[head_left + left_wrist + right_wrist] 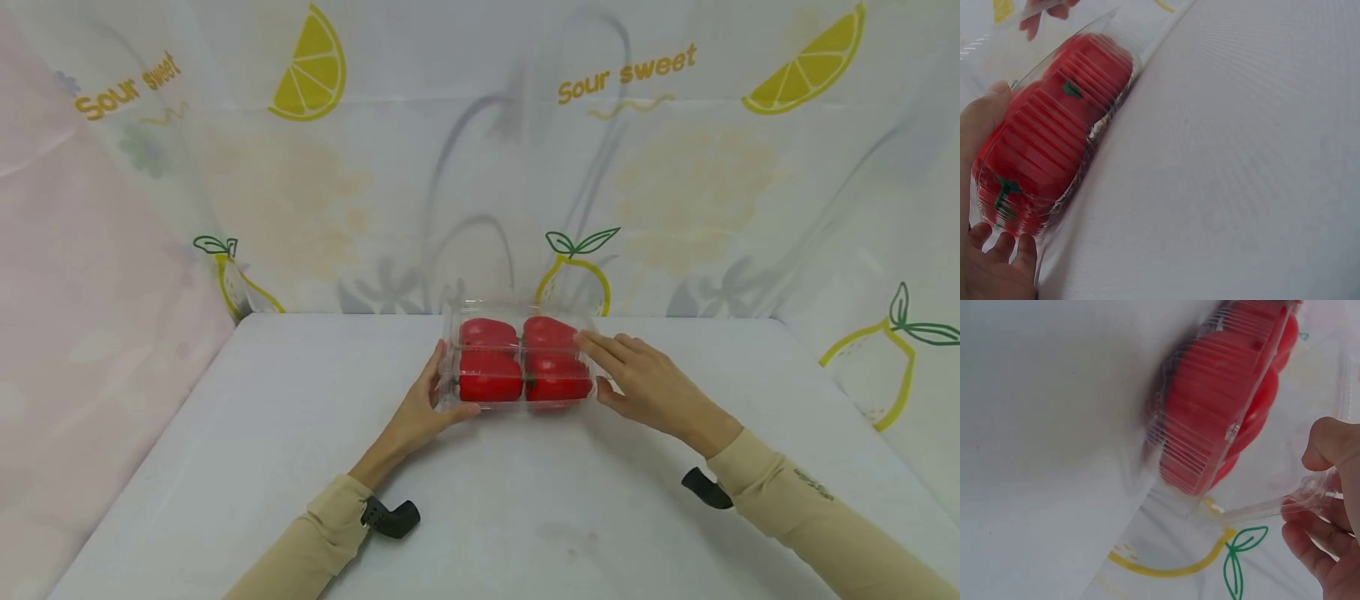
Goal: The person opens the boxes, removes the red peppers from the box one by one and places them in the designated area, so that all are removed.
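A clear plastic box (523, 403) holds several red peppers (489, 377) with green stems, seen also as peppers (1041, 137) through its ribbed side in the left wrist view. My left hand (420, 417) grips the box's left side, thumb at the front edge and fingers round the end. The hinged lid (1260, 509) stands raised and tilted in the right wrist view. Its corner is pinched between thumb and fingers of my right hand (1335, 500), which in the head view is the hand (652, 387) at the box's right side.
The box stands near the back edge of a white table (525, 517). Behind it hangs a pale cloth (465, 167) printed with lemons and lettering. Dark wrist mounts (392, 518) sit on both sleeves.
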Demonstrator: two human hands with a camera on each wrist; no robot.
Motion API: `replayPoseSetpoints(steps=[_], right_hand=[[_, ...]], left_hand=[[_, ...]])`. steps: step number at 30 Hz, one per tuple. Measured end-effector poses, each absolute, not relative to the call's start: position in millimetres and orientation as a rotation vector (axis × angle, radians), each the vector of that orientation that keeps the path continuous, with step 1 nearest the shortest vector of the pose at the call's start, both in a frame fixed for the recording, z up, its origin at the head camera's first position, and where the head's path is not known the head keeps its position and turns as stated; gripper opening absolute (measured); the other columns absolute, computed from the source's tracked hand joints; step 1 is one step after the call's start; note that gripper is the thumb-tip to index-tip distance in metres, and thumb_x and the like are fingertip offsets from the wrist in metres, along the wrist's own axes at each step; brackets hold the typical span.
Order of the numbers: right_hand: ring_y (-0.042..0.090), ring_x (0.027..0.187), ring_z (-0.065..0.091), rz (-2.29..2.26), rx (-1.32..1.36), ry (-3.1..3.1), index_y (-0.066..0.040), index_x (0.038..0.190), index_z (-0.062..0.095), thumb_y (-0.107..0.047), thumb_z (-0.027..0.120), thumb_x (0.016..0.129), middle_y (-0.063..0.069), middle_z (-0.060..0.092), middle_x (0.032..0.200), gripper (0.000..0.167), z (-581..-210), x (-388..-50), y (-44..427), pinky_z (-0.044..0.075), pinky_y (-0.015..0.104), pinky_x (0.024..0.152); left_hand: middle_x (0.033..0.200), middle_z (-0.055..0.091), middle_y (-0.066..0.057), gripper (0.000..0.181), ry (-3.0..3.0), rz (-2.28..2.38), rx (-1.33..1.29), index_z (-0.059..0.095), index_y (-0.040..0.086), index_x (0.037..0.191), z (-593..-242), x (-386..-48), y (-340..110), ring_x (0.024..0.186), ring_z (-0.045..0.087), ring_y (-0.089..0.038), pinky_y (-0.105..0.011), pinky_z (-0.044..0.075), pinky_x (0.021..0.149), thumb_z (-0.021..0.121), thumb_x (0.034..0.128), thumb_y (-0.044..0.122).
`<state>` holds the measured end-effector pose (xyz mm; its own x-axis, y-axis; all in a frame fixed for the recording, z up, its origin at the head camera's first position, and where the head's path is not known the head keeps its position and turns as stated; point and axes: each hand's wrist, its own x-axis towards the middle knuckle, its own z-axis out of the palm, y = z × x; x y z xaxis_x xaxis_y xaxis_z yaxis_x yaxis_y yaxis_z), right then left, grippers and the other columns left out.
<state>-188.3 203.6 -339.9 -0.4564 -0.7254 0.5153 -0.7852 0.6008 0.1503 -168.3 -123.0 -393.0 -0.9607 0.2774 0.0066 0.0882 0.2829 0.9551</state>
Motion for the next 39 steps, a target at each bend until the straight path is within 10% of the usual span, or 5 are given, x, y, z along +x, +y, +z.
replayPoseSetpoints(steps=[9,22,39], right_hand=[[0.027,0.102,0.063,0.388,1.066,-2.241,-0.001,0.131,0.052,0.002,0.077,0.07,0.015,0.057,0.128,0.066,-324.6,-195.6,208.2,0.055,0.044,0.084],[0.022,0.088,0.063,0.794,0.811,-2.173,-0.002,0.124,0.057,0.005,0.073,0.076,0.012,0.058,0.113,0.051,-323.7,-218.3,202.4,0.042,0.002,0.086],[-0.008,0.094,0.057,1.216,0.65,-2.112,0.012,0.116,0.053,0.009,0.063,0.083,0.025,0.061,0.107,0.034,-294.6,-220.9,177.9,0.047,0.009,0.09]], left_hand=[[0.159,0.015,-0.008,0.102,2.382,1.782,0.407,0.002,0.015,0.153,-393.0,-167.8,-122.8,0.147,0.016,-0.027,-0.046,0.027,0.115,0.073,0.0807,0.022],[0.16,0.014,-0.005,0.102,2.369,1.814,0.451,0.002,0.018,0.153,-395.8,-169.3,-123.0,0.147,0.016,-0.024,-0.046,0.026,0.115,0.074,0.0802,0.021],[0.16,0.012,-0.003,0.103,2.342,1.828,0.44,0.001,0.019,0.153,-394.0,-169.2,-123.3,0.147,0.016,-0.022,-0.045,0.027,0.115,0.074,0.0799,0.02]])
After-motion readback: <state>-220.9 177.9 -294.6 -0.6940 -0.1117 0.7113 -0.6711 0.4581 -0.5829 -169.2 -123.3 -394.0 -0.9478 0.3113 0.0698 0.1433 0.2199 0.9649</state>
